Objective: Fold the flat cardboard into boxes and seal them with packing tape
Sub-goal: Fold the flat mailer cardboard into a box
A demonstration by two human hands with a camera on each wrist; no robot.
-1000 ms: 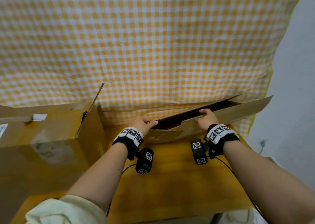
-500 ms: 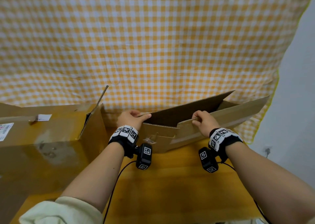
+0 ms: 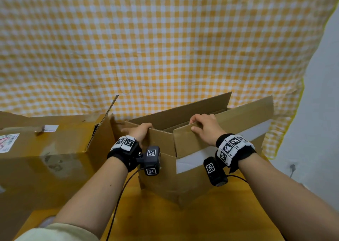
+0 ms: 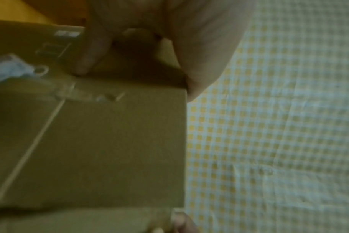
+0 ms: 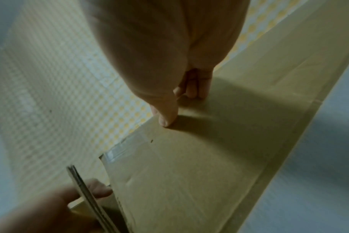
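Observation:
A brown cardboard box (image 3: 192,182) stands upright on the wooden table (image 3: 211,222), opened into a rectangular tube with its top flaps up. A pale tape strip (image 3: 198,158) runs along its near side. My left hand (image 3: 140,132) grips the top edge of the box's left near flap, fingers curled over it; in the left wrist view the thumb lies on the cardboard (image 4: 110,141). My right hand (image 3: 203,127) pinches the top edge of the long near flap (image 5: 189,157), thumb on the outside and fingers curled over the edge.
A larger brown box (image 3: 45,158) with a shipping label (image 3: 7,142) sits on the left, its flap (image 3: 104,119) sticking up near my left hand. A yellow checked cloth (image 3: 165,48) hangs behind. A grey wall (image 3: 324,112) is on the right.
The cardboard has gone from nearly flat on the table to standing upright and opened into a box shape. Both hands rose with it and kept their grips on its top edges.

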